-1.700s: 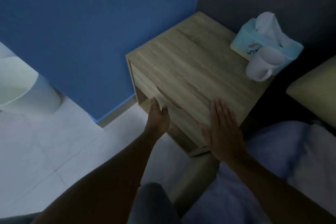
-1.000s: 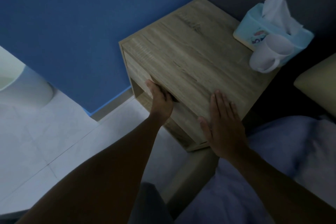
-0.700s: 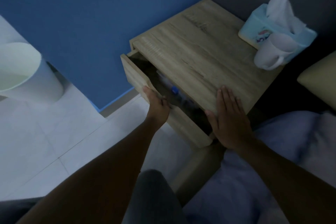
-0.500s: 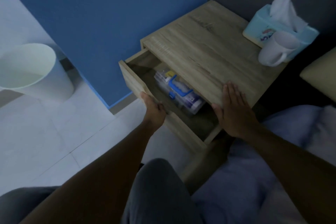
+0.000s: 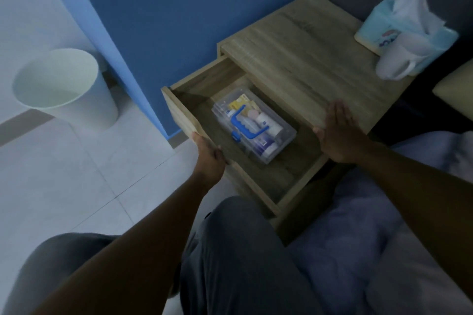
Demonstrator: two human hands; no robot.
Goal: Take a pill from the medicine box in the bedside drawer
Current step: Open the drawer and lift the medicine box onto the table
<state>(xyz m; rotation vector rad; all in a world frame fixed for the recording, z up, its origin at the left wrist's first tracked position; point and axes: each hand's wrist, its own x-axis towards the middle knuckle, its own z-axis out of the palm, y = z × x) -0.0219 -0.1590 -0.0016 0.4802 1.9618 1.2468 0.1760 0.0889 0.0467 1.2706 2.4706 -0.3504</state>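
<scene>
Bedside drawer (image 5: 258, 179), open. Left hand (image 5: 208, 158) has its fingers curled over the front panel, apparently to draw it out. Right hand (image 5: 339, 135) lies flat, fingers released, on the nightstand top (image 5: 307, 66), likely steadying the cabinet. Medicine box (image 5: 253, 124), clear with a blue handle, lid closed, sits inside the drawer between the two sets of fingers, untouched.

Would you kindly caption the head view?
Left hand holds open drawer revealing clear medicine box; right hand rests on nightstand.
</scene>
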